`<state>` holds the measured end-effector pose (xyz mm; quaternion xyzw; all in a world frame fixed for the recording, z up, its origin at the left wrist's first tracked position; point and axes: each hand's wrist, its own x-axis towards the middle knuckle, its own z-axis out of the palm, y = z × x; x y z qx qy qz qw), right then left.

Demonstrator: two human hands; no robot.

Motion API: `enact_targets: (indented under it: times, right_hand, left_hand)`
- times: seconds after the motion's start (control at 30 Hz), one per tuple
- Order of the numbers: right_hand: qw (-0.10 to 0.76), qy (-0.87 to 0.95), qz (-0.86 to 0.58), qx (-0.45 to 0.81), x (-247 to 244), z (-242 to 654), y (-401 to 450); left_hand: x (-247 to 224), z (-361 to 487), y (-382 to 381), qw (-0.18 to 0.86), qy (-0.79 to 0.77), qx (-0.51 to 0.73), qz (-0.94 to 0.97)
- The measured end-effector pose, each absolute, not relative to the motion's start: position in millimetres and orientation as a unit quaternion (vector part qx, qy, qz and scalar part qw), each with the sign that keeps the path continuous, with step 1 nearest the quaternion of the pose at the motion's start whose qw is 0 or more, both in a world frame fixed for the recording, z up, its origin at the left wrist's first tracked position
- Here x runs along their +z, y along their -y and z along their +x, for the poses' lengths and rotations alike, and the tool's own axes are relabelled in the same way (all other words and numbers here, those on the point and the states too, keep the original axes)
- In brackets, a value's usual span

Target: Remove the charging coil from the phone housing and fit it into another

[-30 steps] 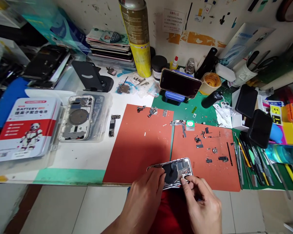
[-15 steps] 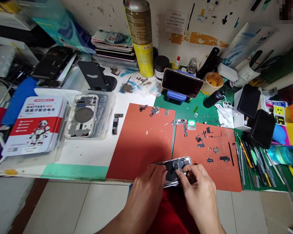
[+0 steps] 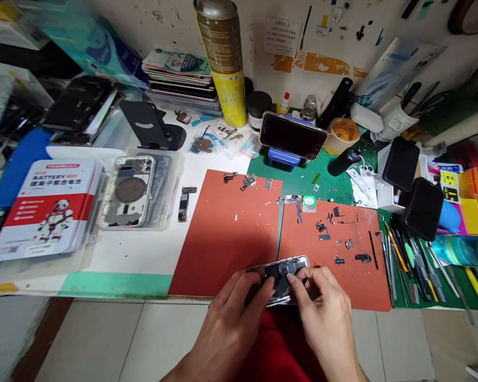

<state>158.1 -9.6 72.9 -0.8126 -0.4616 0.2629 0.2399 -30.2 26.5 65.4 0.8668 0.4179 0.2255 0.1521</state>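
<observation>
An opened phone housing (image 3: 281, 278) with dark parts inside lies at the near edge of the red-brown mats, between my two hands. My left hand (image 3: 235, 307) grips its left side, fingers bent and the thumb over the dark interior. On the right side, my right hand (image 3: 326, 302) holds the housing, its thumb pressing inside and its fingers curled at the rim. The fingers cover both ends of the housing. Small phone parts (image 3: 322, 231) are scattered on the right mat (image 3: 302, 241).
A phone (image 3: 292, 135) leans on a blue stand behind the mats. Tools (image 3: 414, 260) lie at the right. Toward the left are a circuit board (image 3: 182, 204), another phone housing (image 3: 127, 191) and a battery box (image 3: 51, 207). A tall spray can (image 3: 225, 69) stands at the back.
My left thumb and fingers have spread slightly, with the thumb further over the housing's interior. The right hand has barely moved. The whole view has shifted a little.
</observation>
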Motion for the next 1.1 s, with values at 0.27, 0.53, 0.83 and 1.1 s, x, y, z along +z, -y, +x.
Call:
enact_targets:
  times: [0.27, 0.53, 0.83, 1.1]
  right_hand:
    - [0.325, 0.564, -0.739, 0.171, 72.3, 181.7, -0.2]
    - [0.311, 0.642, -0.683, 0.157, 62.6, 190.4, -7.8]
    - [0.264, 0.704, -0.650, 0.114, 57.7, 198.7, -10.4]
    - [0.205, 0.795, -0.570, 0.023, 64.8, 215.2, -16.3]
  left_hand:
    - [68.4, 5.5, -58.4, 0.194, -0.408, 0.285, 0.845]
    - [58.7, 19.2, -59.1, 0.203, -0.415, 0.292, 0.838]
    - [55.4, 20.8, -59.9, 0.194, -0.407, 0.295, 0.842]
    - [52.7, 21.6, -56.7, 0.182, -0.401, 0.297, 0.848]
